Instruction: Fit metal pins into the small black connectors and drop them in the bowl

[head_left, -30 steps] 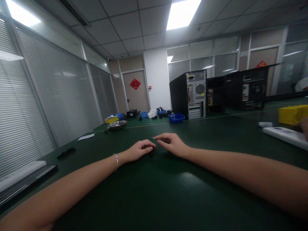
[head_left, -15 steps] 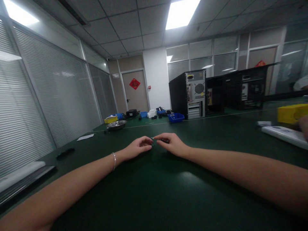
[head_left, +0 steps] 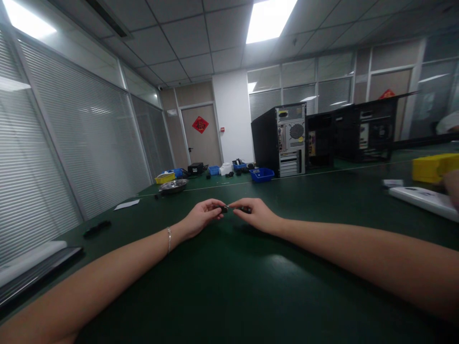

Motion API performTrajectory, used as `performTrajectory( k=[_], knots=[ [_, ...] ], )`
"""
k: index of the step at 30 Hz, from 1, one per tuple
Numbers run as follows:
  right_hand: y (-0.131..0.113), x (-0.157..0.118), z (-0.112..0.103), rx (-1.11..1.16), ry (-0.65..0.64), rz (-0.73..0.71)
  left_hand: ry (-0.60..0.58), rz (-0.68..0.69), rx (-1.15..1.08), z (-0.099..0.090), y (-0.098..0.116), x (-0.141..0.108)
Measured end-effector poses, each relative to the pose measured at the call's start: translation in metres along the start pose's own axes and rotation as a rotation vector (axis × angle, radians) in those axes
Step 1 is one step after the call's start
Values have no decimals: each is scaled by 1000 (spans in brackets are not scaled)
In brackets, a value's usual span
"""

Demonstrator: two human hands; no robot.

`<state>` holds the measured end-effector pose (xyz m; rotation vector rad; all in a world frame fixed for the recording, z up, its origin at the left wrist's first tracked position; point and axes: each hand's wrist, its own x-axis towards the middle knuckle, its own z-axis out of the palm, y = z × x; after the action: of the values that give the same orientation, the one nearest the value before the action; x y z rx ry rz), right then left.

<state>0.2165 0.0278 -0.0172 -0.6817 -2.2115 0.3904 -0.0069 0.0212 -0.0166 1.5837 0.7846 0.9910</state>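
My left hand [head_left: 203, 217], with a bracelet at the wrist, pinches a small dark piece [head_left: 224, 209] between thumb and fingertips. Facing it from the right, my right hand [head_left: 257, 213] has its thumb and index finger drawn together near a tiny shiny tip by the dark piece. What the right fingers grip is too small to make out. Both hands rest low over the dark green table [head_left: 229, 286], their fingertips almost touching.
A blue tray [head_left: 262, 175] stands beyond my hands, beside a computer tower [head_left: 280, 141]. A metal bowl [head_left: 173, 186] is at the back left. At the right edge, another person's hand [head_left: 452, 187] is near a yellow bin [head_left: 434, 168] and a white device [head_left: 425, 200].
My left thumb and fingers have closed on the small dark piece and turned slightly. My right hand is almost unchanged.
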Motion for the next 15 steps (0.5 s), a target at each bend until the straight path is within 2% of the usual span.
performTrajectory(
  k=[6,15],
  knots=[
    [-1,0,0,-10,-22,-7,43,71,77,1,0,1],
    [-2,-1,-1,-50,-48,-26,-5,115,179,4,5,-1]
  ],
)
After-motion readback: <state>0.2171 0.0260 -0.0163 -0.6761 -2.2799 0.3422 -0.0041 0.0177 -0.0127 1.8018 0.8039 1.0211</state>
